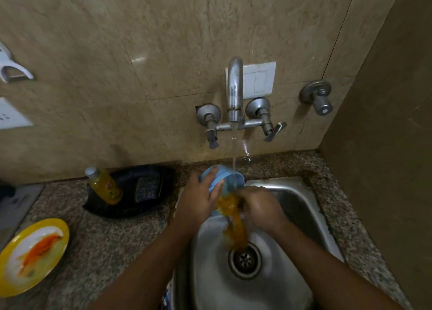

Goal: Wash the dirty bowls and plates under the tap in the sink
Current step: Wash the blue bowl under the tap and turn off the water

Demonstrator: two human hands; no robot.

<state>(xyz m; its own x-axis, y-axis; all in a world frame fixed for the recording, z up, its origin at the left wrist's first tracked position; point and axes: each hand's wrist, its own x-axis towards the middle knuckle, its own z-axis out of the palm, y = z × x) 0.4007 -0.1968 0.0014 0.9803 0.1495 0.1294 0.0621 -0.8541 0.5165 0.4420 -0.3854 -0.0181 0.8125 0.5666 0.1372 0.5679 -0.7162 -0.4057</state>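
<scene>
My left hand (198,198) grips a light blue bowl (228,176) from its outside, tipped on its side over the steel sink (299,200). My right hand (259,207) is at the bowl's mouth, fingers curled toward its inside. Orange-brown dirty water (233,225) pours from the bowl down to the drain (245,259). The tap (235,90) is running, and its stream lands on the bowl's rim. A yellow plate (30,256) smeared with orange sauce lies on the counter at the far left.
A black tray (131,207) on the granite counter (112,239) holds a yellow dish-soap bottle (104,184) and a scrub pad (147,188). Two tap handles and a separate wall valve (318,97) stick out above the sink. A side wall closes in the right.
</scene>
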